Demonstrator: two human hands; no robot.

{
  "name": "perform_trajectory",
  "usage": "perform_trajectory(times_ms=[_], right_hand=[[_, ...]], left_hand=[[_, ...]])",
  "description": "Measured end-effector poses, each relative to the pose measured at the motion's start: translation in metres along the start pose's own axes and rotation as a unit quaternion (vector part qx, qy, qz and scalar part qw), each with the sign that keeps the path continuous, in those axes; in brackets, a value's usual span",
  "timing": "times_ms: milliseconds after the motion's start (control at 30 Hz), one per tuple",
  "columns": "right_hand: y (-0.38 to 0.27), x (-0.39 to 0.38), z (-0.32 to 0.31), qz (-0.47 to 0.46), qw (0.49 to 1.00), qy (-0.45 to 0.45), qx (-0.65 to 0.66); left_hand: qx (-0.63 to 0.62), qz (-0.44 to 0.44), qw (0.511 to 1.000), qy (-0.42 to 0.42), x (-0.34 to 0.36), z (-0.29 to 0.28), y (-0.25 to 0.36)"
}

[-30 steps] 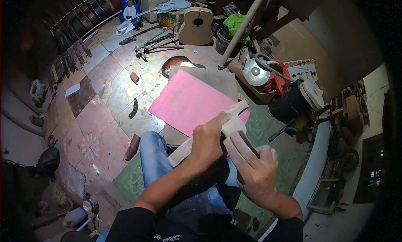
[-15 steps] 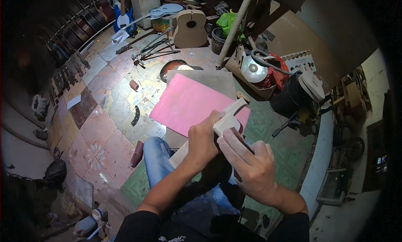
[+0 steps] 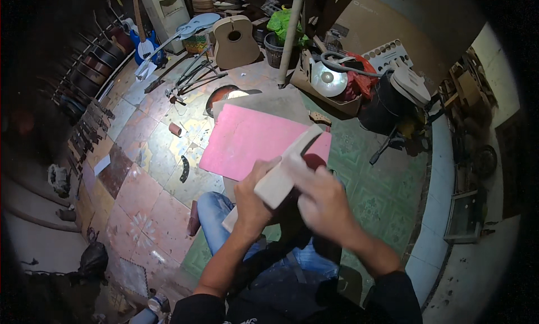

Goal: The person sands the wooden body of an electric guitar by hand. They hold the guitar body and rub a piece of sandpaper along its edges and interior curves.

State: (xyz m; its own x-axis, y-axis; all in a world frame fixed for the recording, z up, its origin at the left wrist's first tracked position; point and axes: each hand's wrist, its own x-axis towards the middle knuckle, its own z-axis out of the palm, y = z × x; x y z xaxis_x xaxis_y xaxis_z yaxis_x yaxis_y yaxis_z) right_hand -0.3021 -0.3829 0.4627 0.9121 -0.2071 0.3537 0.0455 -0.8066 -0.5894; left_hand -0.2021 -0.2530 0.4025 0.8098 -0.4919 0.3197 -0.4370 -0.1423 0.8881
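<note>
Over my lap, my left hand (image 3: 251, 196) is closed round a pale, bare-wood piece (image 3: 275, 188) that looks like the end of a guitar neck. Its broad block end faces me, and a narrow curved part runs away to the upper right. Against its right side lies my right hand (image 3: 323, 198), its fingers blurred by motion. Whether anything is under those fingers cannot be made out. Just beyond the wood is a flat pink board (image 3: 252, 141), resting on a larger grey board (image 3: 269, 101).
A dark curved piece (image 3: 185, 169) and a brown cylinder (image 3: 175, 129) lie on the tiles to the left. Farther off stand a bare guitar body (image 3: 237, 43), a slanting pole (image 3: 291, 38), a filled cardboard box (image 3: 337, 102) and a black bucket (image 3: 382, 108).
The wooden piece has tipped toward me and leftward, showing more of its broad face. My right hand has slid up and left along it, and its fingers are now blurred. The view has shifted slightly.
</note>
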Motion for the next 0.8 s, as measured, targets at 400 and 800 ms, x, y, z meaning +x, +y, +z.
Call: perform_trajectory(times_ms=[400, 800], right_hand=[[0.013, -0.014, 0.030, 0.049, 0.963, -0.061, 0.257], [0.161, 0.011, 0.090, 0.082, 0.983, 0.163, 0.001]], left_hand=[[0.025, 0.040, 0.999, -0.008, -0.024, -0.025, -0.012], [0.095, 0.145, 0.984, 0.033, -0.035, -0.036, -0.049]])
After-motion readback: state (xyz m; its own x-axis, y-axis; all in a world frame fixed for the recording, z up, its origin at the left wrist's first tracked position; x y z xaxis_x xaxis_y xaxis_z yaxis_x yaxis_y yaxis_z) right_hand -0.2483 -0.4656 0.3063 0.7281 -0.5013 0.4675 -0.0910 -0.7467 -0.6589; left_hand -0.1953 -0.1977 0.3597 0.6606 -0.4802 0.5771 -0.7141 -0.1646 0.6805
